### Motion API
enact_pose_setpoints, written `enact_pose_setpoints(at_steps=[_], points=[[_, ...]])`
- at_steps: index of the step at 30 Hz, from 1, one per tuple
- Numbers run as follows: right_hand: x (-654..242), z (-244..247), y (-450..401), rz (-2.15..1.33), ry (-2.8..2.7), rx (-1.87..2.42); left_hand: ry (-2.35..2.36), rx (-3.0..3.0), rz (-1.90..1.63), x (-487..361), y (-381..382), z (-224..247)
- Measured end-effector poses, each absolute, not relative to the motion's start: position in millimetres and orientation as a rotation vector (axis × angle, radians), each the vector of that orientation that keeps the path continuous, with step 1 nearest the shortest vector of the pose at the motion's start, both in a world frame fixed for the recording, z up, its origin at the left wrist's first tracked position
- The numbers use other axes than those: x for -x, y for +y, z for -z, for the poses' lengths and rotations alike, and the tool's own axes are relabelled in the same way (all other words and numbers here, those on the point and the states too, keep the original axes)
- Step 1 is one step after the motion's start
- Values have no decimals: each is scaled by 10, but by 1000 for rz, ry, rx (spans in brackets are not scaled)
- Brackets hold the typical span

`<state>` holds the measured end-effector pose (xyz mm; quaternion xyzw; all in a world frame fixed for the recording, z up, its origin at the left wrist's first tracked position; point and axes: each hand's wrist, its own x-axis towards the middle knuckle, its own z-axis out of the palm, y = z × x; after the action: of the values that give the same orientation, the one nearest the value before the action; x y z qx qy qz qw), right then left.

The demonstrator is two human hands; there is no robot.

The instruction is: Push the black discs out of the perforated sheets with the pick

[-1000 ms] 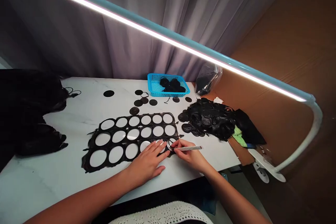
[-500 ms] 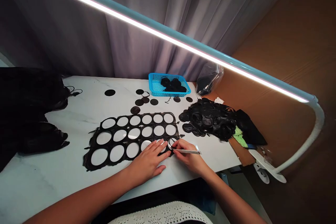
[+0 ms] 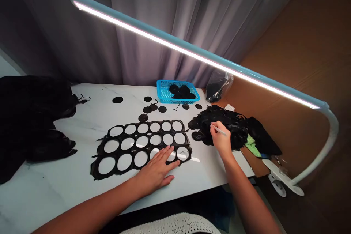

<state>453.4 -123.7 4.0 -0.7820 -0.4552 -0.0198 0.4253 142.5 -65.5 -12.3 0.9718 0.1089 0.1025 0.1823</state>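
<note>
My left hand (image 3: 157, 170) lies flat with its fingers spread on a thin black sheet (image 3: 115, 153) full of round holes in rows, near its lower right part. White tabletop shows through the holes. My right hand (image 3: 221, 140) is over the near left side of a heap of black pieces (image 3: 233, 120), many of them round and flat. Its fingers pinch a slim pale tool (image 3: 220, 129), whose exact kind I cannot make out; the tip is hidden against the black heap. A thin dark strand lies in the sheet's lower right hole.
Several black discs (image 3: 117, 100) lie behind the sheet. A blue basket (image 3: 161, 97) holds black pieces. Dark bundled material (image 3: 33, 117) covers the table's left side. On the right are a green cloth (image 3: 252, 145) and a clip lamp (image 3: 285, 179) whose light bar (image 3: 192, 47) spans overhead.
My right hand has moved right and away from me, from the sheet's lower right hole to the black heap, tool still in its fingers. My left hand stays on the sheet.
</note>
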Motion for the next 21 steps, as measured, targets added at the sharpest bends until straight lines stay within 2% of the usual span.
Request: enact_pose_setpoints(at_steps=[6, 11, 13, 17, 21], points=[[-3969, -149, -1152, -857, -996, 1546, 373, -2824, -235, -1229, -700, 24], [-3404, -154, -1266, -1306, -1060, 1370, 450, -2869, -313, -1020, -748, 128], [-3320, -116, -1313, -1292, -1199, 1398, 453, -2872, -331, -987, -765, 173], [-3242, -40, -1374, -997, -1528, 1506, 466, -2868, -352, -985, -785, 201], [-3188, -15, -1386, -858, -1621, 1528, 466, -2859, -337, -992, -789, 178]])
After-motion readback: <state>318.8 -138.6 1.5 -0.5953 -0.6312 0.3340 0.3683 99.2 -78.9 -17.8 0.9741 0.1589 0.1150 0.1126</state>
